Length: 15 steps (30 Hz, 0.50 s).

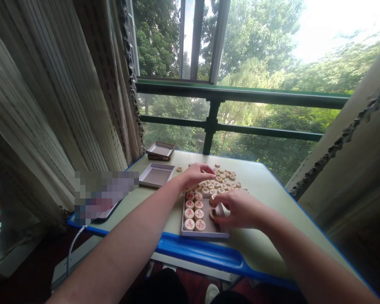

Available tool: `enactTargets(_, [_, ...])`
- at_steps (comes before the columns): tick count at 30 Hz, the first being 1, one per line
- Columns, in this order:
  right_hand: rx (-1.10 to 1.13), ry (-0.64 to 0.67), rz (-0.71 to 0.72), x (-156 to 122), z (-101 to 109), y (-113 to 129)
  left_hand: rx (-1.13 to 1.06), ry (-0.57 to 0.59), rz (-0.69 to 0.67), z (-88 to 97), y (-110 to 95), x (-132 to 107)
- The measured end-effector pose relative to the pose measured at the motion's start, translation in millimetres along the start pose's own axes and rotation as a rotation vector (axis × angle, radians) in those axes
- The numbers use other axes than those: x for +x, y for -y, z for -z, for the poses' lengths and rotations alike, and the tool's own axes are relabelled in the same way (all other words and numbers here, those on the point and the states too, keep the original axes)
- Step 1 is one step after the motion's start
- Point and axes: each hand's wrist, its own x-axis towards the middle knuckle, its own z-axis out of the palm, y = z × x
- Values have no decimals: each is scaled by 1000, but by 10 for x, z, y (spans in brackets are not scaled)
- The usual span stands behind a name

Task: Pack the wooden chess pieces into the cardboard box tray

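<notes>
A shallow open box lies near the front of the table, with two columns of round wooden xiangqi pieces with red characters along its left side. My right hand is over the box's right side, fingers closed around a dark-lettered xiangqi piece. Another piece shows at its fingertips, partly hidden. Farther back, my left hand reaches over loose xiangqi pieces, fingers apart and slightly bent. Its fingertips are close to the pieces; whether they touch one is unclear.
A second shallow box and a stacked brown-edged box stand at the back left. One piece lies apart from the pile. A device with a white cable rests at the left edge. A blue trough lines the table's front.
</notes>
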Motion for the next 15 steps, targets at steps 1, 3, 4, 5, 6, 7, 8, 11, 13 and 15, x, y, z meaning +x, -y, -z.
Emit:
enactTargets(1, [2, 1, 1, -4, 10, 11, 4, 2, 0, -2, -1, 1])
enactTargets(3, [9, 6, 4, -9, 26, 29, 13, 2, -3, -3, -1, 5])
enactTargets(4, [13, 10, 9, -9, 30, 36, 21, -1, -3, -2, 0, 8])
enactTargets(5, [15, 13, 16, -9, 31, 39, 32, -7, -1, -1, 2, 10])
enactTargets(6, [17, 13, 23, -7, 29, 40, 44, -12, 2, -1, 3, 11])
enactTargets(7, [16, 14, 29, -6, 26, 39, 59, -16, 6, -2, 3, 10])
enactTargets(8, [14, 14, 35, -4, 22, 37, 78, -18, 8, -4, 3, 8])
enactTargets(11, [12, 8, 31, -1, 15, 33, 166, -24, 12, -13, 1, -2])
enactTargets(13, [14, 9, 23, -1, 18, 36, 238, -28, 8, -17, -2, -8])
enactTargets(15, [13, 16, 22, -2, 25, 41, 298, -30, 0, -15, -1, -9])
